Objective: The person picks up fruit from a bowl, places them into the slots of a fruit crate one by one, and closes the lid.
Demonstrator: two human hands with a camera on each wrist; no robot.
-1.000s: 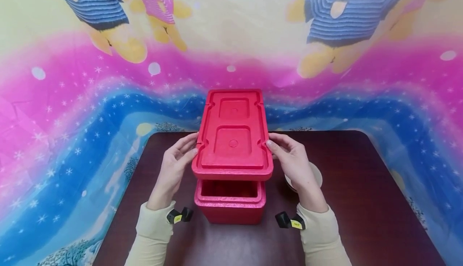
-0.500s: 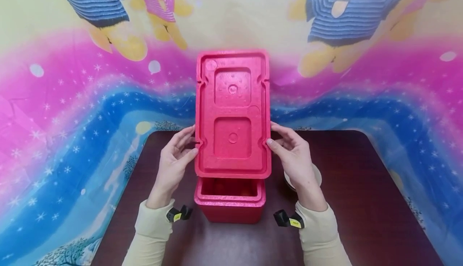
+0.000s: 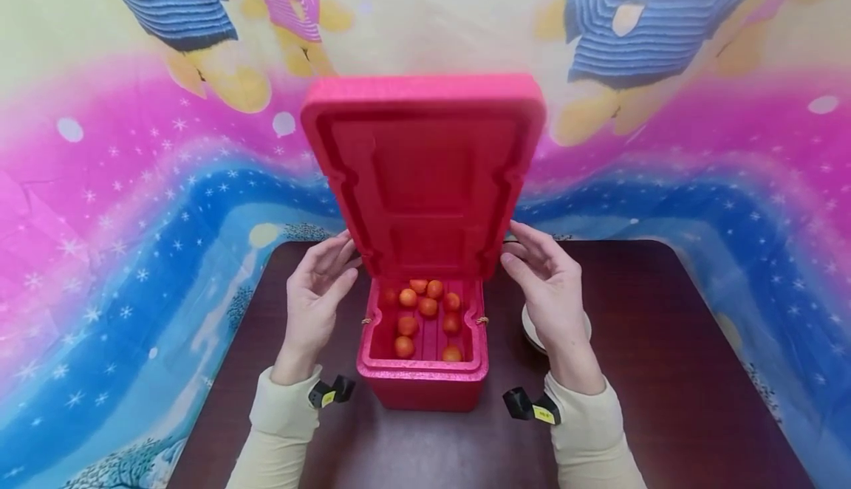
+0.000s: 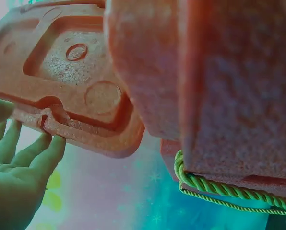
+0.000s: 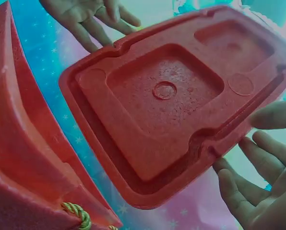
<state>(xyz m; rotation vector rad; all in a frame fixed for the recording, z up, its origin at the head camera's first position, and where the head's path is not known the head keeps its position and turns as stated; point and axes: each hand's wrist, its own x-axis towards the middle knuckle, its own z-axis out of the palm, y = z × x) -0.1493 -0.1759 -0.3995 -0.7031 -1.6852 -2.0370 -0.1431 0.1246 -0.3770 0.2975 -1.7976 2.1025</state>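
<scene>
A red foam box lid (image 3: 428, 186) is raised over the back of a matching red box (image 3: 425, 393), its recessed face tilted toward me. Its left edge is held at the fingertips of my left hand (image 3: 319, 301). My right hand (image 3: 548, 293) holds the opposite edge the same way. Seen from the right wrist, the lid (image 5: 164, 110) lies between both hands, with the right thumb and fingertips at its notched rim. Inside the box are several small round orange fruits (image 3: 428, 306). The left wrist view shows left fingers (image 4: 49, 155) against the lid's edge.
A pale round bowl (image 3: 532, 330) stands right of the box, partly hidden by my right hand. Twisted gold cord (image 4: 224, 187) is fixed to the box's side. All stands on a dark brown table (image 3: 671, 371), with a printed cloth backdrop (image 3: 425, 131) behind it.
The lid has swung up and turned between my hands, its far end rising toward me. The box's inside and the orange fruits now show. My hands have moved slightly apart.
</scene>
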